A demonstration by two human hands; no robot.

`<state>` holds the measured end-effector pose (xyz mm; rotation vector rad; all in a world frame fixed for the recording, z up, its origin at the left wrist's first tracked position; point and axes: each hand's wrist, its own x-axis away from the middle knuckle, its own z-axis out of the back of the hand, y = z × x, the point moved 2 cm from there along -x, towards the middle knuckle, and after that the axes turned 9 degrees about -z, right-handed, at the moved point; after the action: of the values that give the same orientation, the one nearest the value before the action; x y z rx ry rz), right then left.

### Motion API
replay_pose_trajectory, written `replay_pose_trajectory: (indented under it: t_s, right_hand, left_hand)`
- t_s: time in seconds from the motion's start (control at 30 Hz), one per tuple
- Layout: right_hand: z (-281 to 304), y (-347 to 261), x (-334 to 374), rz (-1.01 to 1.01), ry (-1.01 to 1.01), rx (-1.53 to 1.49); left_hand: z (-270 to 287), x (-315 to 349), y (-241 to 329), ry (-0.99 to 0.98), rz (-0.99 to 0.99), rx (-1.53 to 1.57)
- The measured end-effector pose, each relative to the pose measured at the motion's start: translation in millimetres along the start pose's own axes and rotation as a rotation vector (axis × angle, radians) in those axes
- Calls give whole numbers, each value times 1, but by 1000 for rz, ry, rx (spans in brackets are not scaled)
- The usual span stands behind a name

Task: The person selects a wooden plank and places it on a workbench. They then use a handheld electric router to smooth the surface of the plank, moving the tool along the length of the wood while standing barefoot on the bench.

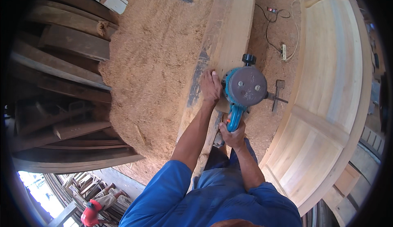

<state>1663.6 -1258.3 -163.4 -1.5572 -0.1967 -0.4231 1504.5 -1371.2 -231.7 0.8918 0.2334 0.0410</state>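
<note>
My right hand [234,135] is wrapped round the teal rear handle of an electric planer [247,85], below its orange switch. The planer's round grey cover faces up, and a black knob sticks out at its far end. It sits at the right side of a long pale board [235,26]. Just left of the planer, my left hand [211,87] lies on the wood with its fingers stretched forward, close against the tool's side. Whether those fingertips press on the planer I cannot tell. The planer's underside is hidden.
Shavings [155,55] cover the floor on the left. Stacked dark timber [77,42] lines the left side. A large panelled wooden door [323,63] stands at right. Beside the board are a metal clamp [279,92] and a corded socket [283,52]. A person in red [91,212] is at lower left.
</note>
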Motion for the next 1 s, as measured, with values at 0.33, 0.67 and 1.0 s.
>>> replay_pose_trajectory:
  t_s: [0.33, 0.67, 1.0]
  right_hand:
    - [-2, -19, -59, 133, 27, 45]
    - [12, -44, -149, 114, 68, 96]
    - [47, -113, -352, 179, 181, 81]
  left_hand:
    - [3, 3, 6, -60, 3, -121]
    - [-1, -1, 10, -117, 102, -197]
    - [-5, -6, 10, -141, 87, -261]
